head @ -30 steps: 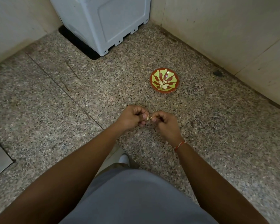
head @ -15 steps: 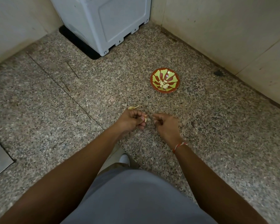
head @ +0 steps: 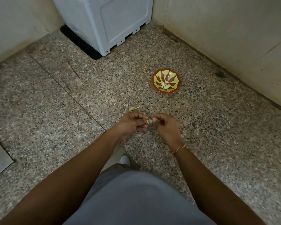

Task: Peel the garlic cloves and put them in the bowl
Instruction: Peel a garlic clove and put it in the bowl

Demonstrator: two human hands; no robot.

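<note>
speckled granite floor (head: 71, 127), a corner by a white appliance (head: 107, 21). the left hand (head: 133, 123) pinches a garlic clove (head: 149, 121) in curled fingertips; the right hand (head: 166, 125), curled, picks at its skin. it looks light, firm and slick, best held at the ends. peeled cloves (head: 165, 85) lie in the red-green bowl (head: 156, 75) beyond; a loose peel (head: 134, 108) is nearby. fingers hide most of the clove.

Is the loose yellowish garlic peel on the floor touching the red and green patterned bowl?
Apart. In the head view, the yellowish garlic peel lies just beyond the left hand, with a stretch of bare speckled floor between it and the red and green patterned bowl.
</note>
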